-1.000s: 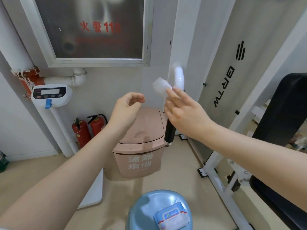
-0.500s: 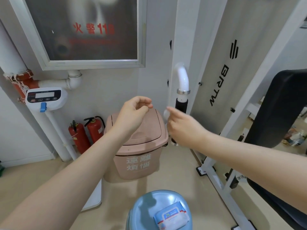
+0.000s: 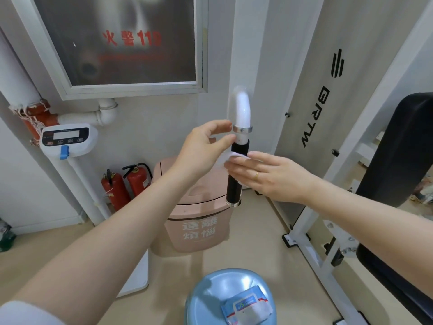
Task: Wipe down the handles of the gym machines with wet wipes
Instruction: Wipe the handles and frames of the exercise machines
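Both hands have risen to the handle (image 3: pixel 237 170) since the earlier frame. Right hand (image 3: pixel 269 175), fingers nearly straight, presses a white wipe (image 3: pixel 230 158) against the black grip, which hangs upright, long axis vertical. Left hand (image 3: pixel 201 148) curls near the metal collar (image 3: pixel 242 129), possibly pinching the wipe's edge. Behind stands a pink bin (image 3: pixel 199 221); below, a wipes pack (image 3: pixel 247 309) lies on a blue stool (image 3: pixel 210 292).
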